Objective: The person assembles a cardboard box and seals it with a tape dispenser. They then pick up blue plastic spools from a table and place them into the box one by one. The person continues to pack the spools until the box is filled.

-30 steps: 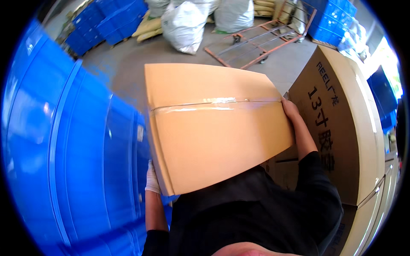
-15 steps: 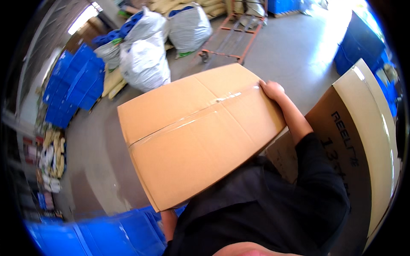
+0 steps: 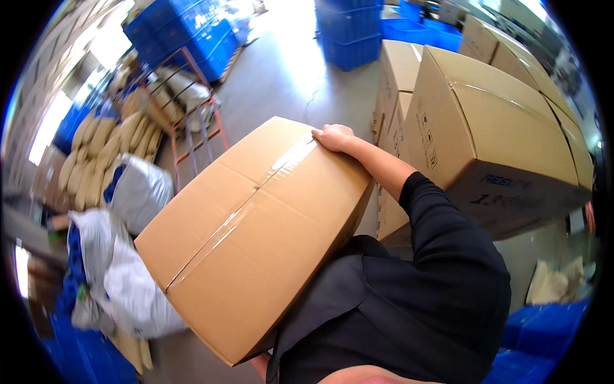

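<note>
A large, tape-sealed brown cardboard box (image 3: pixel 249 224) is held tilted against the front of my dark shirt. My right hand (image 3: pixel 334 137) grips its far right corner, with the fingers curled over the edge by the clear tape. Only a bit of my left hand or wrist (image 3: pixel 260 365) shows, under the near corner of the box at the lower edge. The left fingers are hidden by the box, which rests on that side. Both arms are spread around the box.
Large cardboard boxes (image 3: pixel 511 109) stand stacked at my right. Blue crates (image 3: pixel 348 35) are piled farther off. A red-framed hand cart (image 3: pixel 192 115) stands ahead left, near filled beige sacks (image 3: pixel 115 144). Bulging white sacks (image 3: pixel 137 281) are at the left. More blue plastic (image 3: pixel 543 329) lies lower right.
I have turned to the right with the box still in my hands. White sacks and the cart have shifted left in view, and the stacked boxes now show fully at the right.
</note>
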The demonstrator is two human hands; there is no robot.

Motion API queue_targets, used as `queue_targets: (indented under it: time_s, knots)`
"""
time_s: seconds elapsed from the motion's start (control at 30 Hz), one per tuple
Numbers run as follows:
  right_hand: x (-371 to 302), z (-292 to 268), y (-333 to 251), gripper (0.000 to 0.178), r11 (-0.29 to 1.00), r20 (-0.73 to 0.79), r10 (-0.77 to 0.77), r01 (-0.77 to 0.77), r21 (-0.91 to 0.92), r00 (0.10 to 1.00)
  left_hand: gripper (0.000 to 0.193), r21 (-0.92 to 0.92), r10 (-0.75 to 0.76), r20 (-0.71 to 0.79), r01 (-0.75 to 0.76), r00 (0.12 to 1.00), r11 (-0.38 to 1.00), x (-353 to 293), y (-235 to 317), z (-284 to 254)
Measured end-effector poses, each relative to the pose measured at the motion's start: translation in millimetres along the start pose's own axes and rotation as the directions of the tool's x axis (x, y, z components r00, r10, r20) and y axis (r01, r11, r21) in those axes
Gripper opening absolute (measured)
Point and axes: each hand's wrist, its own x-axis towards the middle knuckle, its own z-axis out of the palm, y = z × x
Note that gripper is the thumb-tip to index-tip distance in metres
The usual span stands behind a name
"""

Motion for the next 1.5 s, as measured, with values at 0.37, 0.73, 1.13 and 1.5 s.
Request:
queue_targets:
  time_s: [0.37,0.73,1.13,1.5]
  knots:
    - [101.2,-30.7,119.4,0.069,0.85,-0.246,0.517,-0.458,0.259,0.82,0.066,0.239,-0.181,0.256,0.12,0.95,0.964,307.2,143.6,202.1]
    - [221.7,-122.0,153.0,0.068,0.614,-0.32,0.789,-0.67,0.416,0.524,0.066,0.402,-0.303,0.364,0.144,0.881,0.904,543.3,235.1,455.4]
    - [213.2,-220.8,60.4,0.045,0.489,-0.498,0.866,-0.288,0.823,0.046,0.066,0.731,-0.626,0.573,0.016,0.529,0.682,756.4,237.5,813.4]
    - [187.3,-123.3,-63.9,0.042,0.179,-0.363,0.717,-0.346,0.921,-0.595,0.067,0.72,-0.785,0.62,-0.387,-0.018,0.577,694.8,49.2,1157.9]
